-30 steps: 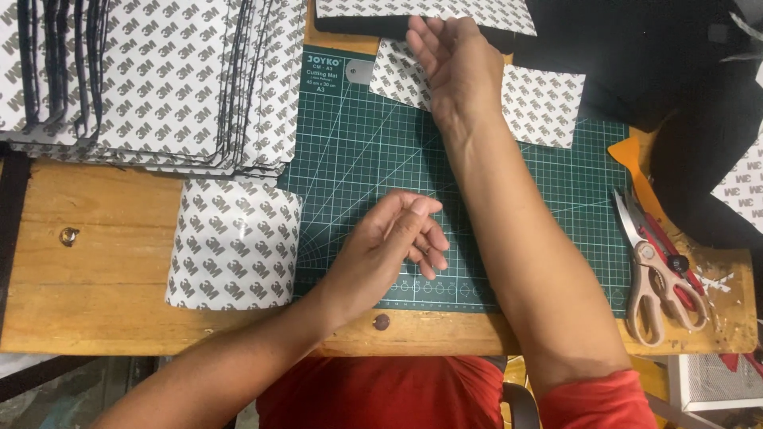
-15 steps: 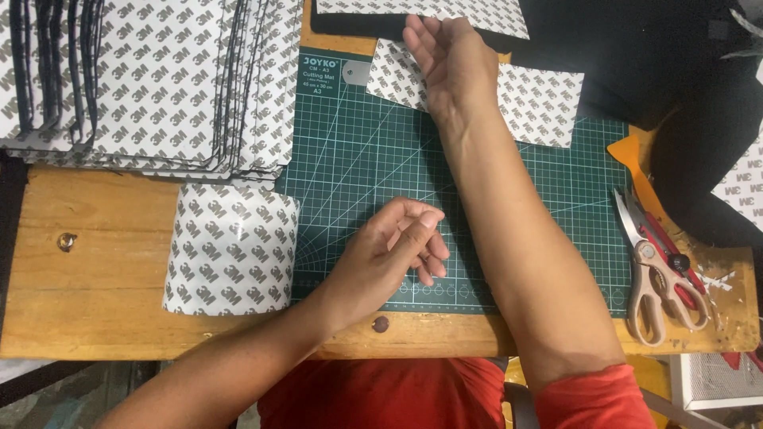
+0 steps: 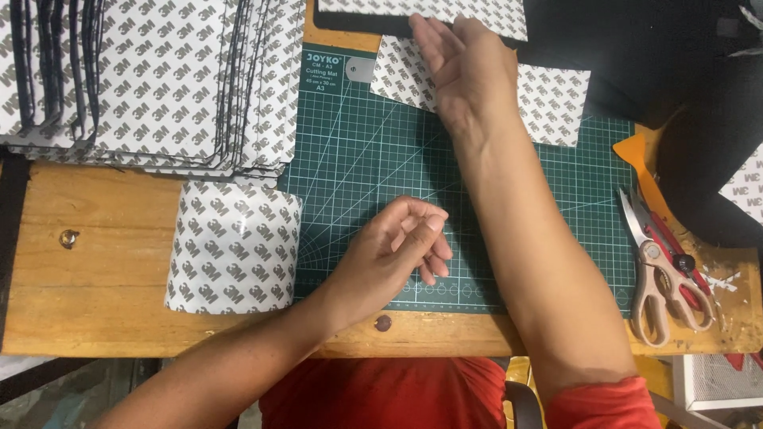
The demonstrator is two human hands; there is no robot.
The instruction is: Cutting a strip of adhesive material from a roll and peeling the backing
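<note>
Looking down at my wooden bench [image 3: 103, 230] from left to right: a tall stack of patterned adhesive-backed sheets [image 3: 151, 79] fills the far left, and a single curled sheet [image 3: 233, 248] lies just below it, nudged slightly leftward from a moment ago. My left hand [image 3: 395, 253] rests on the green cutting mat [image 3: 358, 151], fingers loosely curled, holding nothing. My right hand [image 3: 469, 67] has slid a little farther up the mat, palm open and fingers spread, pressing the patterned sheet [image 3: 548, 99] lying at the mat's top edge. Scissors [image 3: 664, 270] lie at far right.
</note>
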